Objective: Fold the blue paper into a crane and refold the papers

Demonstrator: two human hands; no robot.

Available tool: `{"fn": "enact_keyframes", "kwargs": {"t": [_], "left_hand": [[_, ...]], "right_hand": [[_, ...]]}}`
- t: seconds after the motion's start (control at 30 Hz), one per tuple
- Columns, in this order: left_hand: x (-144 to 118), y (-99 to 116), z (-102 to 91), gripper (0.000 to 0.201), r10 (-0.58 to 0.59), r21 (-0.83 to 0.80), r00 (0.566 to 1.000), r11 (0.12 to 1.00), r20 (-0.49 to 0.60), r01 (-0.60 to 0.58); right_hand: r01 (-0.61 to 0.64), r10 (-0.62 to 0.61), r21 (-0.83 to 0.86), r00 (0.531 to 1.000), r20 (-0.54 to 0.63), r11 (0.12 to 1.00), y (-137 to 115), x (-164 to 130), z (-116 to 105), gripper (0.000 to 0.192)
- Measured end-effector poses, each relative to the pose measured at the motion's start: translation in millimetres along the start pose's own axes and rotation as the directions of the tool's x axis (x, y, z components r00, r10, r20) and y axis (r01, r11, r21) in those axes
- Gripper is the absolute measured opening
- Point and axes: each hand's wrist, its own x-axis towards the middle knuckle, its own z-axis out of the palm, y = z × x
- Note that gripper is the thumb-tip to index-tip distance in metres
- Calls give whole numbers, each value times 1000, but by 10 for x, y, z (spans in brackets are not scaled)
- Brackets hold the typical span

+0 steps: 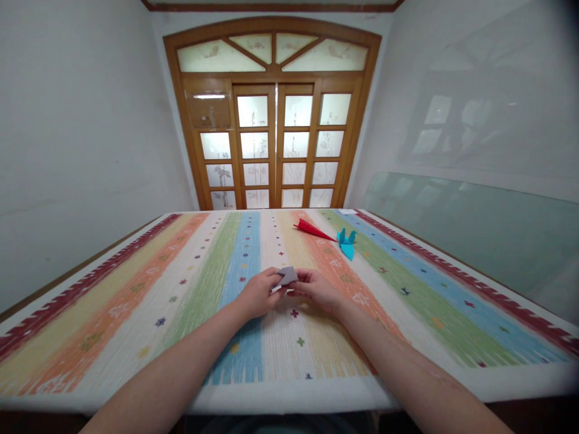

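A small grey folded paper (287,276) is held up between the two hands over the middle of the bench (85,263), one pointed corner rising toward 12 o'clock. The left hand (259,294) comes in from 7 o'clock, its thumb and fingers closed on the paper's 9 o'clock side, thumb nearer the wearer. The right hand (320,290) comes in from 5 o'clock with its fingers bent and close together, their tips at the paper's 3 o'clock edge; at this small size I can't tell whether they pinch it or merely steady it. Both forearms are bare.

From the grey paper, a red folded paper (312,228) lies toward 1 o'clock, long and narrow. Its wider end points to 10 o'clock and its thin tip to 4 o'clock, ending just beside a blue paper bird (347,246). The bird sits at about 2 o'clock from the hands, two points standing up and a broad flap toward 5 o'clock.

Beneath everything is a striped cloth (122,310) dotted with small flower and animal motifs. At 12 o'clock, past the bench, stand wooden doors (272,144) with patterned panes. A pale green panel (452,223) leans along the wall at 2 o'clock.
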Motion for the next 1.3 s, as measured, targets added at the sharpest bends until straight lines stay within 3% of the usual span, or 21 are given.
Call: {"fn": "enact_keyframes", "kwargs": {"t": [0.17, 0.43, 1.1, 1.3], "left_hand": [[-2, -16, -1, 19, -23, 47, 1000, 999, 13, 23], [-11, -9, 2, 18, -65, 115, 998, 991, -3, 65], [-22, 7, 3, 24, -40, 95, 999, 995, 21, 38], [-18, 57, -42, 24, -18, 67, 998, 998, 57, 14]], "right_hand": [[-19, 18, 5, 999, 28, 1000, -14, -5, 17, 36], [-74, 72, 155, 997, 15, 985, 41, 28, -4, 40], [-143, 135, 168, 989, 57, 975, 54, 6, 40, 34], [-104, 103, 123, 995, 9, 987, 28, 2, 61, 33]]}}
